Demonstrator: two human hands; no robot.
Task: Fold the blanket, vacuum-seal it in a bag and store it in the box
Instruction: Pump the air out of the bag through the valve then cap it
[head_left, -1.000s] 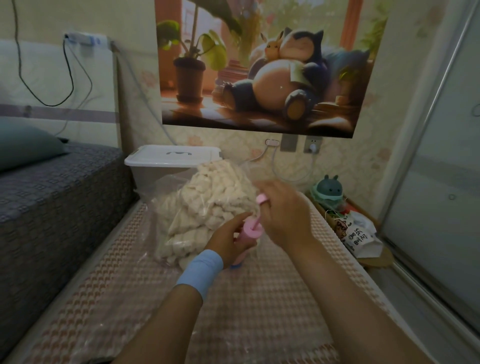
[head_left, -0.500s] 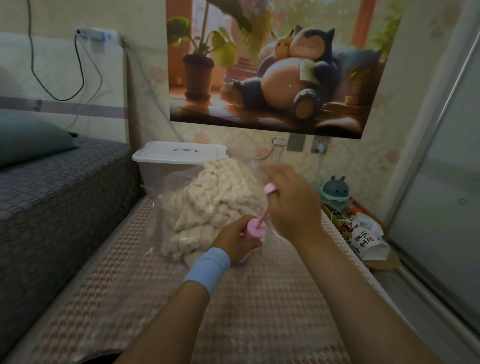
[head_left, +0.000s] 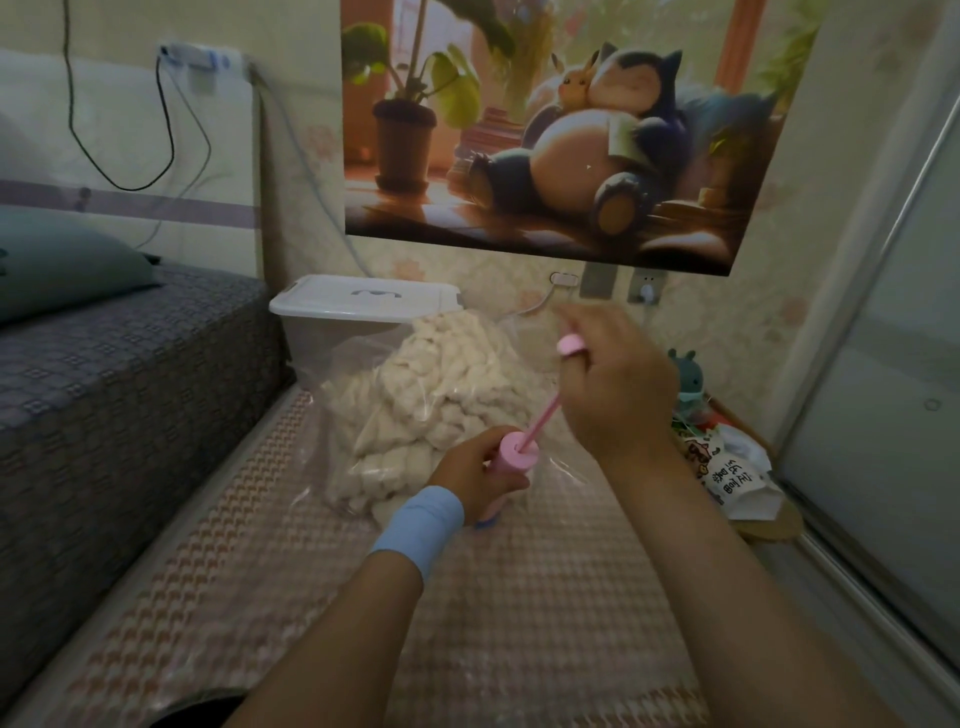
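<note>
Far left: a bed (head_left: 104, 374) with grey cover is seen, a teal pillow (head_left: 62, 270) laid on it. Beside the bed, a white lidded box (head_left: 363, 306) is set against the wall, lid on. Just in front of the box, the cream blanket (head_left: 447, 395) is held inside a clear bag (head_left: 332, 415), which is laid on a patterned mat (head_left: 260, 571). At the bag's near edge, a pink pump (head_left: 511, 460) is stood upright. Its barrel is gripped by the left hand (head_left: 472, 473), a blue wristband (head_left: 421, 525) worn on that wrist. The pump's rod is extended up and right, and its handle is clamped in the right hand (head_left: 613, 384), fingers curled round it. Hands are kept apart, joined only by the pump. The valve is hidden. A poster (head_left: 561, 130) is hung on the wall above. Far right, a green figurine (head_left: 685, 374) and a printed white packet (head_left: 727, 473) are seen near a glass door.
</note>
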